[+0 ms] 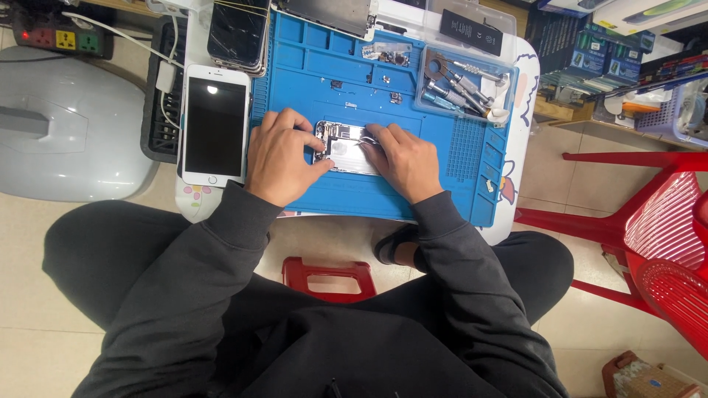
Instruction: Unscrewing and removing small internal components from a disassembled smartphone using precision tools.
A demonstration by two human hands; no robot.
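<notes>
Head view shows an opened phone point(345, 147) lying mid-way on a blue repair mat point(413, 96), its silver innards exposed; left hand point(280, 156) curls over its left edge, fingers pinching it; right hand point(402, 161) pinches thin tweezers point(366, 141) over its middle.

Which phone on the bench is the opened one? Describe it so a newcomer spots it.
Find the blue work mat on the small white table. The opened phone lies at the mat's near centre, between the left hand and right hand. Unlike the white phone left of the mat, its metal insides are exposed.
</notes>
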